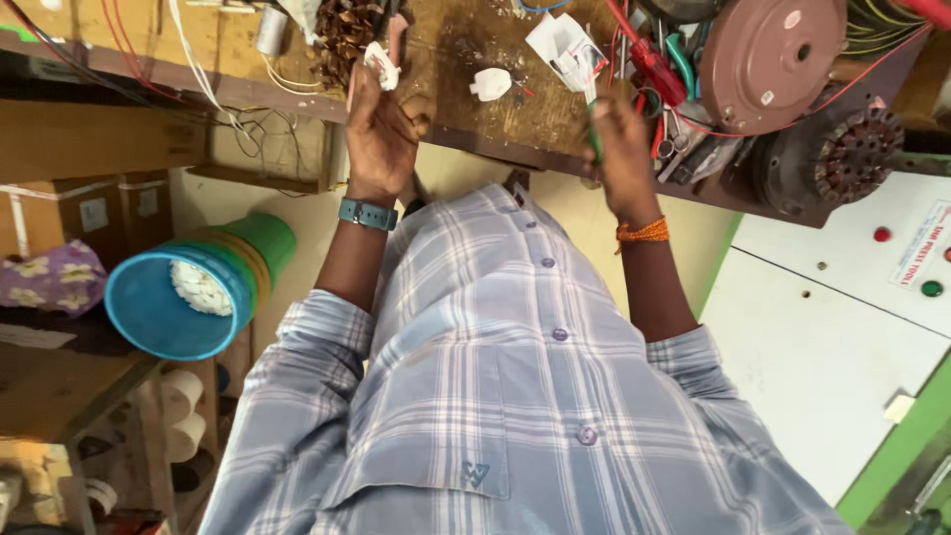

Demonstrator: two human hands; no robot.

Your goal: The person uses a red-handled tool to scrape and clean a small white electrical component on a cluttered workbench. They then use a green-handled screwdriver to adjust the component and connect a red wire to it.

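Both hands closed: left hand [381, 124] grips white piece [380, 65], right hand [619, 139] green tool [592, 139].

Two hands in view: left hand [381, 124], right hand [619, 149]. One small white part [381, 64] in the left hand; one similar white part [490, 84] on the wooden bench [475, 109]. One green-handled tool [594, 139] in the right hand. One watch [368, 214], one orange wristband [642, 232]. One brown round cover [768, 59]; one wound stator [832, 154]. One stack of plastic buckets [193, 287], blue outermost. Two panel buttons: one red [881, 234], one green [931, 288]. Four shirt buttons visible.
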